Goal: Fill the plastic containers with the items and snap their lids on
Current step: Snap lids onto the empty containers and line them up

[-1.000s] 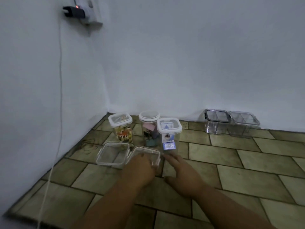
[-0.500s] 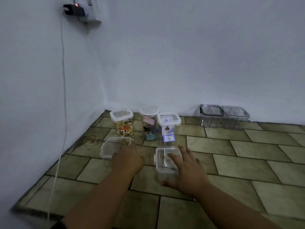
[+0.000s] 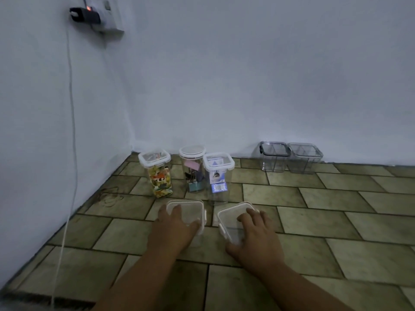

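On the tiled floor (image 3: 314, 221), nearest the camera, the left hand (image 3: 173, 230) lies spread on one clear box (image 3: 190, 212), its grip loose around the near edge; the right hand (image 3: 253, 234) clasps a second box (image 3: 231, 221) just beside it. Bare tiles stretch wide to the right. Beyond stand three lidded jars (image 3: 215, 176) in a row. Farthest, against the wall (image 3: 247, 75), two empty tubs (image 3: 290, 157) touch.
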